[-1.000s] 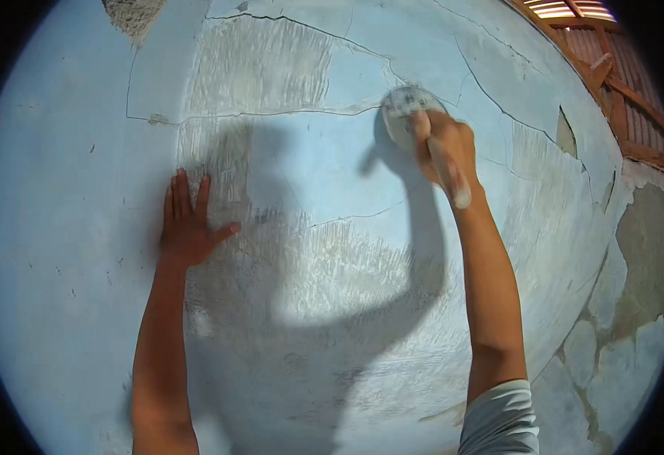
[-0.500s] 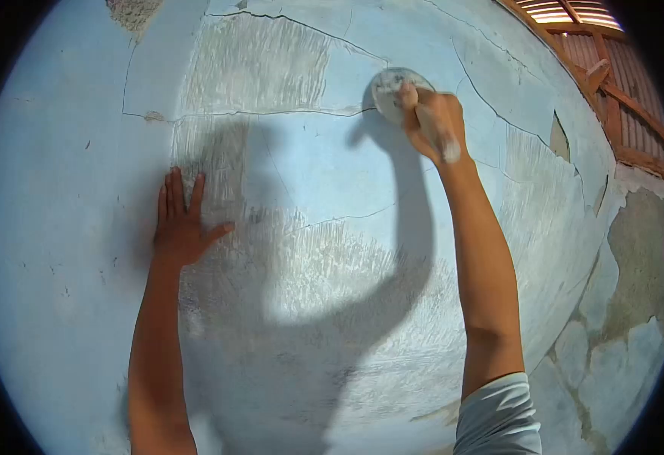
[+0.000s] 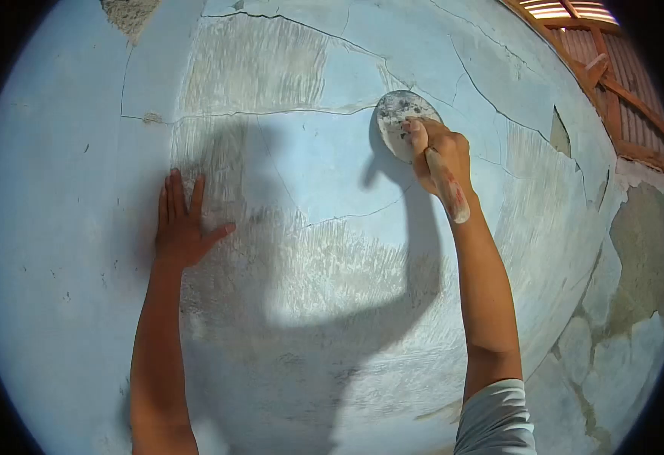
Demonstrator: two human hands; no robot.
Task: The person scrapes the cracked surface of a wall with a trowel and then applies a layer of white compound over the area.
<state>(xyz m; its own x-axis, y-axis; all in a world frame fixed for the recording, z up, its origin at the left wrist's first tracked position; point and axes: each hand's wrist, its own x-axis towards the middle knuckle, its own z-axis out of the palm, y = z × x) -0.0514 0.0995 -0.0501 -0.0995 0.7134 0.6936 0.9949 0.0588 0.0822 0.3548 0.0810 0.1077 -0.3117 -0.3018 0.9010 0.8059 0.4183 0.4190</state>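
Note:
My right hand [image 3: 447, 152] is wrapped round the pale handle of a scraper [image 3: 406, 114], whose rounded grey blade is smudged with dark spots. The blade lies close against the light blue wall [image 3: 332, 155], just below a crack; its contact edge cannot be made out. Flat on the wall at the left, my left hand [image 3: 183, 231] has its fingers stretched and thumb out, holding nothing. Rough, pale streaked patches [image 3: 252, 64] mark the paint above it and between my arms.
Long cracks [image 3: 294, 111] run across the wall. Paint has come off at a bare patch [image 3: 129, 17] in the upper left and a larger grey one [image 3: 641, 243] at the right. Wooden beams [image 3: 605, 83] and corrugated sheeting [image 3: 643, 91] show in the upper right corner.
My right hand and the scraper have moved down along the wall. A short pale streak now shows above the blade. My left hand has stayed in place.

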